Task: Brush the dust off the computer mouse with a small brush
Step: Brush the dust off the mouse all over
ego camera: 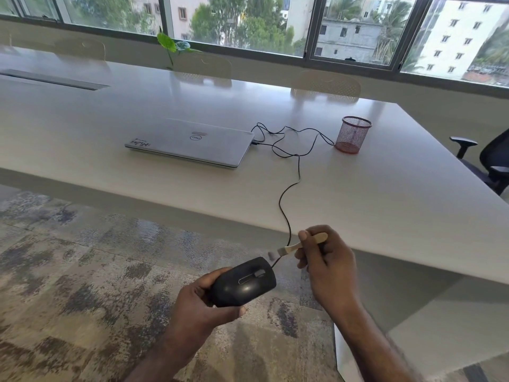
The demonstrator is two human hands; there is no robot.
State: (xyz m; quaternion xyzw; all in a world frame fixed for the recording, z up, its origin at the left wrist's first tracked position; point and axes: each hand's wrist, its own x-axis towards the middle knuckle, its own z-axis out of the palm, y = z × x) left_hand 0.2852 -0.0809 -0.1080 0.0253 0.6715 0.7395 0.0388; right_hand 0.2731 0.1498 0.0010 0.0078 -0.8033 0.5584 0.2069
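Windows (248, 20) line the far wall behind a white table (385, 194). Head view: a closed laptop (190, 143) lies on the table, with a red mesh cup (352, 135) well apart to its right. A black cable (289, 188) runs from the laptop over the table edge to the mouse (243, 282). Left hand (198, 301) grips the mouse from below, off the table, above the carpet (68, 271). Right hand (327, 260) pinches the brush (300, 244) by its wooden handle; the bristles point left, just above the mouse front, blurred
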